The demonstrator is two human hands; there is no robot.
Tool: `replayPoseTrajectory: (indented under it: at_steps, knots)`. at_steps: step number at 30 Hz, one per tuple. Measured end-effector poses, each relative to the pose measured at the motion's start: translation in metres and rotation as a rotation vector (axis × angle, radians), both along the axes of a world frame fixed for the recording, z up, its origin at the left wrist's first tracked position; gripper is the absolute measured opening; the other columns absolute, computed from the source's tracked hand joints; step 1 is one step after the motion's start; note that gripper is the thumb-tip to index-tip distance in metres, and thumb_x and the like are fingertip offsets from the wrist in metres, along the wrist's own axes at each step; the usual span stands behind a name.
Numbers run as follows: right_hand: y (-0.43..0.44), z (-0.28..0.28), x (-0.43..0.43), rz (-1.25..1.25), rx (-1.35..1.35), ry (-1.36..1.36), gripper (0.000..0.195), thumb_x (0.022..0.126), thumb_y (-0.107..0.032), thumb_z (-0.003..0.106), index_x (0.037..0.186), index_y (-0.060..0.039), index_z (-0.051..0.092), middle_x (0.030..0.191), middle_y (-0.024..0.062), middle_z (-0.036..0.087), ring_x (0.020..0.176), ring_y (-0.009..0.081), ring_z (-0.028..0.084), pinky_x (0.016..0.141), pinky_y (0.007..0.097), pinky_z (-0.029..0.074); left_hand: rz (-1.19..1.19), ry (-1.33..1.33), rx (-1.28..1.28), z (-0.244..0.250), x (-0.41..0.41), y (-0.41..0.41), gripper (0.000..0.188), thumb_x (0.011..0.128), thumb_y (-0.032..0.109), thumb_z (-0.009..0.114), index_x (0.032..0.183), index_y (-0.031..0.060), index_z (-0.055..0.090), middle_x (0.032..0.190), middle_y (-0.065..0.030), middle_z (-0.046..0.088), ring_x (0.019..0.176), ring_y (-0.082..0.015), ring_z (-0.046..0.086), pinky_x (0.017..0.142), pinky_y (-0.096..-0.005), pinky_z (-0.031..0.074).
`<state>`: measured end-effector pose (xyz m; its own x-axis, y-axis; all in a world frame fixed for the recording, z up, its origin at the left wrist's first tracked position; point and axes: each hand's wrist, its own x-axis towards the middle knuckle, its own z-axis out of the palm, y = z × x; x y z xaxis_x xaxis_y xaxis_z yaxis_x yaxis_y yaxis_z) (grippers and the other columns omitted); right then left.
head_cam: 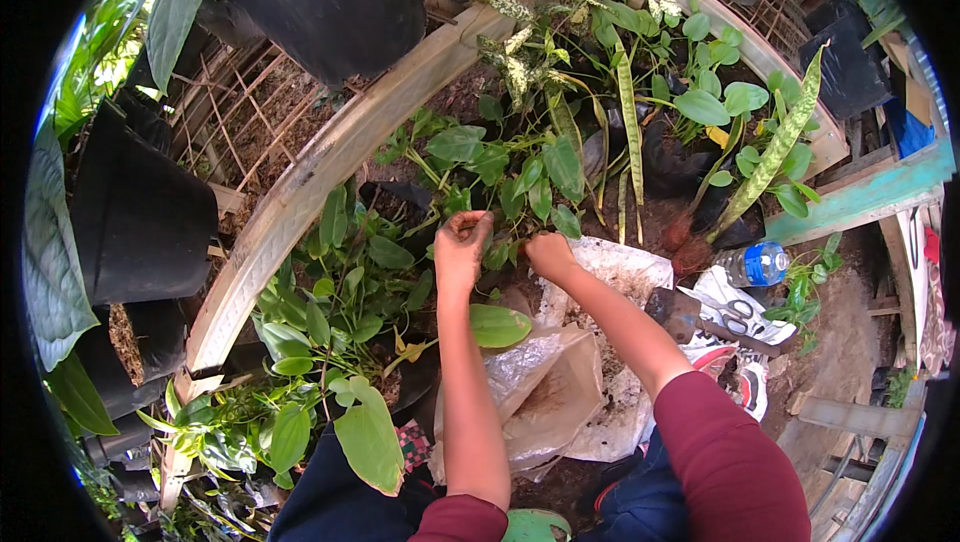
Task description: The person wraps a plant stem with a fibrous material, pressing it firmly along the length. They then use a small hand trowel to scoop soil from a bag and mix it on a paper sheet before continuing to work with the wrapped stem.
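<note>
My left hand (pixel 464 242) is raised among the leaves of a green leafy plant (pixel 517 167), its soiled fingers curled in towards the thumb; whether a stem lies between them cannot be made out. A little to the right, my right hand (pixel 551 255) reaches into the lower leaves of the same plant, its fingertips hidden by foliage, so its grip does not show. Below the hands lie a white sack (pixel 634 272) strewn with soil and a clear plastic bag (pixel 555 392) with its mouth spread. Scissors (pixel 738 315) rest on white material at the right, near a plastic bottle (pixel 757 264) with a blue label.
A curved-looking wooden beam (pixel 300 174) runs along the left, with black pots (pixel 142 212) and wire mesh (pixel 240 106) beyond it. Snake plants (pixel 776 148) stand at the upper right, near a turquoise board (pixel 862 200). More potted greenery (pixel 360 279) crowds my left forearm.
</note>
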<state>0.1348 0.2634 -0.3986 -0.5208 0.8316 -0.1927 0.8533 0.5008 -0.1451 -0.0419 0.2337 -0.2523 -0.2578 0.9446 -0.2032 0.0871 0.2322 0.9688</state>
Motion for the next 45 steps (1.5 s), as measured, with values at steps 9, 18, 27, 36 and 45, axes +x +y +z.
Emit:
replayPoseTrajectory:
  at_steps: [9, 18, 27, 36, 45]
  knots:
    - [-0.012, 0.135, 0.010, 0.025, -0.215, -0.082, 0.028, 0.065, -0.031, 0.072, 0.081, -0.0078, 0.069, 0.076, 0.0154, 0.065, 0.076, 0.0322, 0.065, 0.069, 0.0412, 0.052, 0.049, 0.040, 0.082, 0.052, -0.018, -0.020, 0.024, 0.079, 0.021, 0.071, 0.090, -0.0008, 0.068, 0.071, 0.0011, 0.059, 0.062, -0.0058, 0.046, 0.059, -0.0207, 0.039]
    - [-0.030, 0.135, -0.072, 0.124, -0.156, 0.201, 0.020, 0.065, -0.024, 0.069, 0.076, -0.0077, 0.068, 0.075, 0.0150, 0.065, 0.074, 0.0323, 0.065, 0.066, 0.0412, 0.053, 0.143, 0.012, 0.165, 0.042, -0.038, -0.040, 0.020, 0.079, 0.014, 0.070, 0.090, -0.0031, 0.068, 0.080, -0.0017, 0.066, 0.070, -0.0051, 0.053, 0.066, -0.0212, 0.043]
    - [-0.039, 0.055, -0.084, -0.129, -0.077, 0.242, 0.023, 0.076, -0.027, 0.066, 0.086, -0.0063, 0.064, 0.076, 0.0165, 0.065, 0.074, 0.0331, 0.064, 0.065, 0.0427, 0.052, 0.089, -0.002, 0.113, 0.002, -0.031, -0.018, 0.022, 0.077, 0.016, 0.072, 0.087, -0.0030, 0.068, 0.079, -0.0039, 0.066, 0.069, -0.0064, 0.055, 0.065, -0.0225, 0.045]
    - [-0.050, 0.102, 0.013, -0.040, 0.198, 0.459, 0.027, 0.085, -0.025, 0.054, 0.104, -0.0063, 0.059, 0.088, 0.0153, 0.065, 0.077, 0.0320, 0.065, 0.069, 0.0418, 0.053, -0.066, 0.485, -0.049, 0.012, -0.010, -0.021, 0.037, 0.083, 0.034, 0.064, 0.083, -0.0028, 0.068, 0.095, -0.0156, 0.065, 0.093, -0.0242, 0.059, 0.080, -0.0345, 0.046]
    - [-0.101, 0.093, 0.222, -0.223, -0.344, -0.840, 0.030, 0.071, -0.023, 0.064, 0.099, -0.0119, 0.070, 0.097, 0.0046, 0.069, 0.083, 0.0228, 0.067, 0.056, 0.0433, 0.053, -0.244, 1.157, 0.244, 0.052, 0.103, -0.048, 0.060, 0.084, 0.042, 0.057, 0.131, 0.0053, 0.044, 0.141, -0.0216, 0.030, 0.137, -0.0417, 0.012, 0.105, -0.0662, 0.011]
